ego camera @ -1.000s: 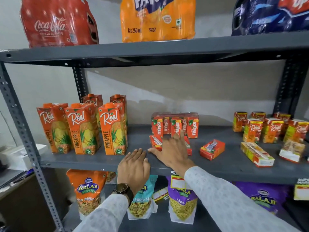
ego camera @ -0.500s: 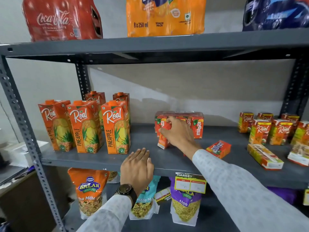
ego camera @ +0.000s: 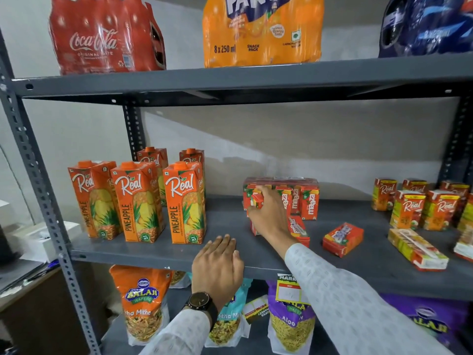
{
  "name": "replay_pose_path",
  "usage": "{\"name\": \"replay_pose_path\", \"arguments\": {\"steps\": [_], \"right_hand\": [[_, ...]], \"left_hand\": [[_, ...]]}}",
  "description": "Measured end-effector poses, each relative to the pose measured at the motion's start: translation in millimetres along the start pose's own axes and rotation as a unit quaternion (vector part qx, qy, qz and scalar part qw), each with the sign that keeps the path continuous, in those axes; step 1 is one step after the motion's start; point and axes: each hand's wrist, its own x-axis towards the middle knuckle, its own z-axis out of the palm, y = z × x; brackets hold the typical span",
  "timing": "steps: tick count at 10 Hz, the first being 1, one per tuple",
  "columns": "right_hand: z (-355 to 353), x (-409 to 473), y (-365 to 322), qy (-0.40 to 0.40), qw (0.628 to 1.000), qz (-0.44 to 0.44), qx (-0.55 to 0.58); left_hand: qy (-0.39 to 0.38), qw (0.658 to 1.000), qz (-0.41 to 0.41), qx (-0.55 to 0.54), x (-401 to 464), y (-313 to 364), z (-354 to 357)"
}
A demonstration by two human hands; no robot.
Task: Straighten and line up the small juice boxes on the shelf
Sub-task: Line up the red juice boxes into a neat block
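Observation:
My right hand (ego camera: 268, 216) grips a small red Maaza juice box (ego camera: 256, 201), holding it upright in front of the left end of a shrink-wrapped row of Maaza boxes (ego camera: 304, 198) on the grey middle shelf (ego camera: 163, 249). Another small Maaza box (ego camera: 298, 230) lies flat just right of my wrist. A third one (ego camera: 343, 239) lies on its side further right. My left hand (ego camera: 217, 267) rests flat on the shelf's front edge, fingers together, holding nothing.
Tall Real pineapple cartons (ego camera: 138, 201) stand at the shelf's left. Small Real juice boxes (ego camera: 419, 206) stand at the right, with a flat multipack (ego camera: 417, 248) lying before them. Soda packs (ego camera: 261, 29) fill the upper shelf. Snack bags (ego camera: 142, 303) sit below.
My right hand went from pressing on a flat Maaza box to gripping it and standing it upright by the wrapped row. My left hand stayed on the shelf edge.

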Motion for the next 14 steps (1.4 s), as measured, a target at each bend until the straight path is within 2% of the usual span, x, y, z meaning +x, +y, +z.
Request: {"name": "replay_pose_path", "arguments": {"steps": [1, 3, 5, 9, 13, 14], "right_hand": [[12.8, -13.3, 10.5, 0.052, 0.998, 0.013, 0.018], [19.8, -13.3, 21.3, 0.042, 0.992, 0.043, 0.110], [25.2, -12.7, 19.9, 0.084, 0.996, 0.042, -0.001], [25.1, -15.0, 15.9, 0.083, 0.993, 0.037, -0.076], [23.0, -16.6, 15.4, 0.089, 0.995, 0.034, -0.036], [22.9, -18.2, 16.3, 0.065, 0.997, 0.028, -0.019]], "left_hand": [[0.003, 1.000, 0.002, -0.001, 0.3, -0.3, 1.4], [0.008, 1.000, 0.000, -0.009, 0.6, -0.7, 4.1], [0.010, 1.000, -0.001, -0.009, 0.3, -0.6, 4.5], [0.001, 1.000, -0.012, -0.006, 0.0, 1.2, 2.9], [-0.006, 1.000, -0.016, -0.003, -0.4, 2.2, 1.8], [-0.007, 1.000, -0.016, -0.005, -0.7, 1.8, 3.0]]}}
